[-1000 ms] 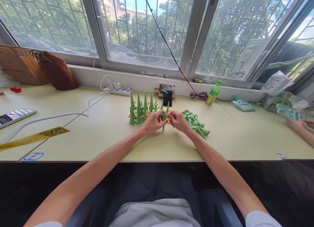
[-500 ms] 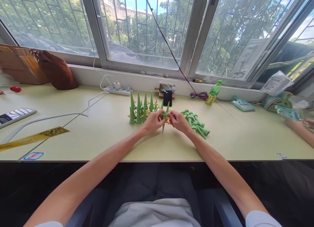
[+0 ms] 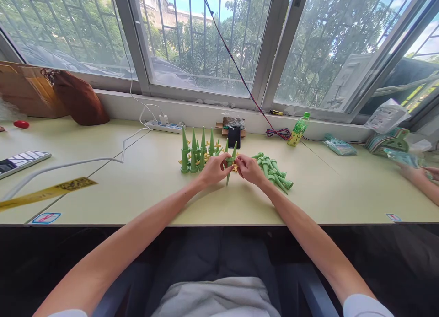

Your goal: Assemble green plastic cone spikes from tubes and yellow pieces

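Observation:
My left hand (image 3: 215, 169) is closed on a green plastic watering spike (image 3: 228, 178), whose pointed end hangs down. Close against it, my right hand (image 3: 251, 169) pinches a small yellow valve at the spike's collar; the fingers hide most of it. Left of my hands, several green spikes (image 3: 193, 147) stand upright in rows, points up, with yellow valves sticking out of their sides. More yellow valves (image 3: 235, 169) show just below my right fingertips. To the right lies a loose pile of green spikes (image 3: 273, 169) without visible valves.
Behind my hands, a dark phone (image 3: 234, 137) leans against a small cardboard box. A green-capped bottle (image 3: 299, 130) and a power strip (image 3: 168, 126) stand along the window ledge. Another person's hands (image 3: 414, 174) work at the far right. A white cable (image 3: 103, 159) crosses the table's left side.
Almost nothing differs. Both hands stay together at the same spike, with only slight finger movement at the collar.

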The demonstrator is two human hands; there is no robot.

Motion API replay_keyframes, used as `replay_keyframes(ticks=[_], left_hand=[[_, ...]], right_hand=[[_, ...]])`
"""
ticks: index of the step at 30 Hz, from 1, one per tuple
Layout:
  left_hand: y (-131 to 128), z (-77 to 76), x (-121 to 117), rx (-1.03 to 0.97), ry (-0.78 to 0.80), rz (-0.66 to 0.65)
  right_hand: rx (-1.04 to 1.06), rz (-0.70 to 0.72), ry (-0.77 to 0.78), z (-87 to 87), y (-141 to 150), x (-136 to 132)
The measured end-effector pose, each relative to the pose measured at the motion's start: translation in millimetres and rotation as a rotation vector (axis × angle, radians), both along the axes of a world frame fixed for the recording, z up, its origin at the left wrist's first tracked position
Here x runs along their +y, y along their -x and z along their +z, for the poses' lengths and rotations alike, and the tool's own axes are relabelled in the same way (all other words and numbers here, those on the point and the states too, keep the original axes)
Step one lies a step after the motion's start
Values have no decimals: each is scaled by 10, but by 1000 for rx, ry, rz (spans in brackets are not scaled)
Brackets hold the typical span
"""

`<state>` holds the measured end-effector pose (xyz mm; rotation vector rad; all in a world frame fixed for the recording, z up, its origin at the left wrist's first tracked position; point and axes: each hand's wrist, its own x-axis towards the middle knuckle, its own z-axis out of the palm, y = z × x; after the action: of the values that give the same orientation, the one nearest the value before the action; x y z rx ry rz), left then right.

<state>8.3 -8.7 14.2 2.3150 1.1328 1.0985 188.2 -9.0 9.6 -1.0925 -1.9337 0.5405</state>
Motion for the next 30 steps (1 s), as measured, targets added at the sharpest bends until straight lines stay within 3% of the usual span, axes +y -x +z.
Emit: replay_keyframes(ticks=[9,17,30], left_hand=[[3,9,5,-25,13,-11],[15,18,42,-87,49,30],[40,16,41,-116,105,56]], right_hand=[[33,-10,28,-1,5,2],[6,-57,-50,0,3,-3],[-17,32,-97,-110,-59,100]])
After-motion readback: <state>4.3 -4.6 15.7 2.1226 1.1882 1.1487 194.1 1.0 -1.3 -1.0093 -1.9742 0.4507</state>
